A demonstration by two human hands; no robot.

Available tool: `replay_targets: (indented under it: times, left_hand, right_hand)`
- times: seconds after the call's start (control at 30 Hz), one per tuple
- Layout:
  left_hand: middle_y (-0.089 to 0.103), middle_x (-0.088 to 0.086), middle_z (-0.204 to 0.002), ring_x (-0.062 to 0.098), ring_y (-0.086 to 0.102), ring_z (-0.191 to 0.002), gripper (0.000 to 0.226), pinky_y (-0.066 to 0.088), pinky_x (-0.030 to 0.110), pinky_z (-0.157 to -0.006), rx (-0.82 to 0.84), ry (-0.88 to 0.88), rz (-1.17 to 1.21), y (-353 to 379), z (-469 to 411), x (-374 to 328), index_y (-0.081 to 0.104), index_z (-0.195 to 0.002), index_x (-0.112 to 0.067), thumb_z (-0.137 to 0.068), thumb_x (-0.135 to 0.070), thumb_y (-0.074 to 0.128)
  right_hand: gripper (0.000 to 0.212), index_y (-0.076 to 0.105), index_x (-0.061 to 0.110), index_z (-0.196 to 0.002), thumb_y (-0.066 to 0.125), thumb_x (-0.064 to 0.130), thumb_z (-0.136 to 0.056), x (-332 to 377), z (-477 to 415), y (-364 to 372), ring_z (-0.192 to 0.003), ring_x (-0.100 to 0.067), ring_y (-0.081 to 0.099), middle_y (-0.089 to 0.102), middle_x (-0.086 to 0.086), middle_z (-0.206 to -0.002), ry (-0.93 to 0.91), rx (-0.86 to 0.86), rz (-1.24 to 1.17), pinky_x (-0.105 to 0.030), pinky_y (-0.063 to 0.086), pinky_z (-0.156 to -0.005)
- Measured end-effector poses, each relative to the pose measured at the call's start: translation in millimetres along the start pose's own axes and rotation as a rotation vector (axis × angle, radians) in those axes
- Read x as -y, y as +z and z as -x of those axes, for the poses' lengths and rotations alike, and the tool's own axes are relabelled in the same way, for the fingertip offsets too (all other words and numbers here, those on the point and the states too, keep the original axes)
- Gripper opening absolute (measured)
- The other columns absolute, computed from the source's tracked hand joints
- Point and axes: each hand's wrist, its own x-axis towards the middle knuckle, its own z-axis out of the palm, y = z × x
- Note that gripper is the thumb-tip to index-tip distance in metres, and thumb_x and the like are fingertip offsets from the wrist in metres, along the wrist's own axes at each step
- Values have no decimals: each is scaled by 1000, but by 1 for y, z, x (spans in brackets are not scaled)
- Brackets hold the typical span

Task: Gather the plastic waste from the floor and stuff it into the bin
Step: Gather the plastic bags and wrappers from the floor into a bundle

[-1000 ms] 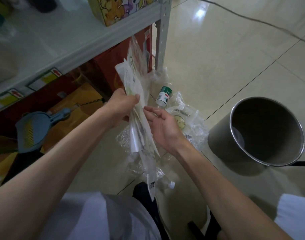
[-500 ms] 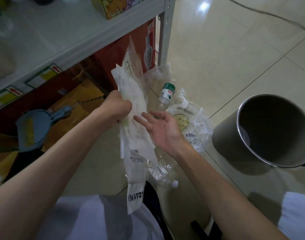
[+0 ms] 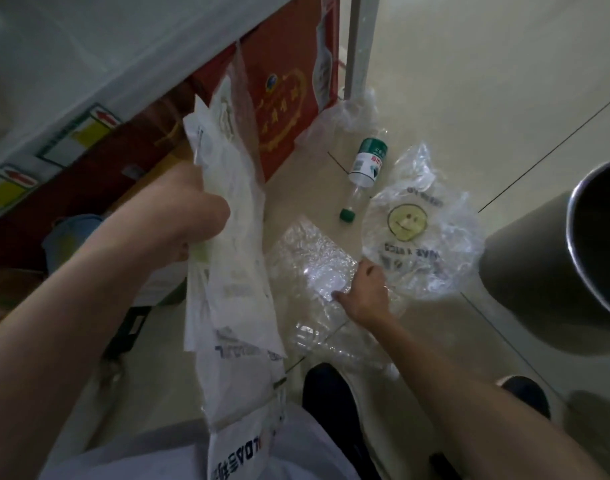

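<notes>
The left hand is closed in a fist around a bundle of plastic bags, white and clear sheets that stand up above the fist and hang down well below it, the lowest one carrying dark printed letters. The right hand is down at the floor, its fingers pinching the near edge of a sheet of bubble wrap that lies flat on the tiles (how firmly it is gripped cannot be told). Just beside that hand, to its right, lies a crumpled clear bag with a smiley face printed on it. Beyond it a small plastic bottle with a green cap and green-and-white label lies on its side, and further back another clear bag rests against the shelf post. More crumpled clear plastic sits under the right wrist, near a dark shoe. The bin, grey with a metal rim, stands at the right edge, tilted towards the camera, apart from the waste
</notes>
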Motion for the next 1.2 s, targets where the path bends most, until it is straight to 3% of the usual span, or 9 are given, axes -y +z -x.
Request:
replay_targets:
  times: [0.13, 0.23, 0.4, 0.57, 0.63, 0.73, 0.8, 0.97, 1.2]
  left_hand:
    - [58, 13, -127, 35, 57, -108, 53, 42, 37, -80, -13, 20, -40, -1, -4, 0, 49, -144, -6, -91, -11, 57]
    - [60, 15, -132, 38, 59, -116, 53, 47, 38, -84, 9, 55, -57, 5, -3, -2, 52, -140, -5, -88, -13, 57]
    - [61, 14, -127, 37, 60, -108, 49, 53, 36, -79, 110, 73, 16, 17, 0, -2, 51, -139, -7, -89, -10, 51]
    - [58, 12, -136, 36, 59, -119, 53, 53, 46, -94, 188, 58, 126, 29, 6, -7, 43, -146, -9, -93, -6, 49]
    - [60, 8, -136, 33, 59, -120, 54, 53, 45, -93, 213, 78, 188, 30, 6, -9, 45, -145, -14, -91, -7, 49]
    - [63, 6, -134, 33, 61, -119, 56, 54, 48, -96, 231, 117, 267, 35, 2, -7, 52, -139, -19, -84, -12, 49]
    - [62, 7, -136, 34, 60, -121, 66, 54, 52, -98, 228, 140, 308, 38, -2, -8, 51, -141, -18, -75, -15, 48]
    - [57, 7, -144, 35, 57, -127, 72, 51, 54, -100, 239, 160, 370, 56, -30, 2, 46, -146, -25, -73, -22, 44]
    - [64, 8, -133, 34, 64, -116, 69, 52, 53, -98, 134, 97, 532, 24, 21, -21, 48, -145, -16, -83, -45, 43]
  right_hand:
    - [71, 38, 2, -133, 78, 25, -79, -9, -11, 12, -121, -34, 50, 50, -21, -132, 114, -119, 136, -39, 43, -99]
    - [38, 55, 6, -114, 69, 22, -82, -17, -15, 7, -106, -35, 62, 65, -15, -110, 185, -101, 34, -42, 51, -90]
    - [7, 61, 0, -79, 63, 5, -76, 2, 6, -47, -70, -26, 58, 57, -7, -70, 95, -127, -457, -27, 42, -53]
    - [37, 53, 24, -117, 68, 8, -88, 64, 65, -128, -86, -16, 69, 65, 4, -105, -216, 174, -859, -37, 63, -71]
    - [25, 59, 24, -118, 63, 26, -93, 81, 80, -144, -105, -21, 69, 68, 1, -117, -275, 352, -892, -47, 58, -89]
    - [36, 65, 27, -122, 35, 29, -103, 90, 92, -152, -131, -13, 53, 61, 3, -138, -364, 473, -899, -37, 39, -113]
    - [42, 64, 27, -123, 29, 26, -102, 91, 96, -153, -136, -9, 48, 58, 4, -142, -400, 486, -950, -32, 28, -118]
    - [48, 54, 13, -141, 43, 25, -95, 92, 100, -146, -134, -2, 49, 58, 5, -142, -466, 442, -1049, -19, 34, -110]
    - [40, 69, 1, -114, 38, -12, -92, 116, 115, -143, -123, -11, 61, 69, -9, -126, -577, 190, -1027, -20, 44, -107]
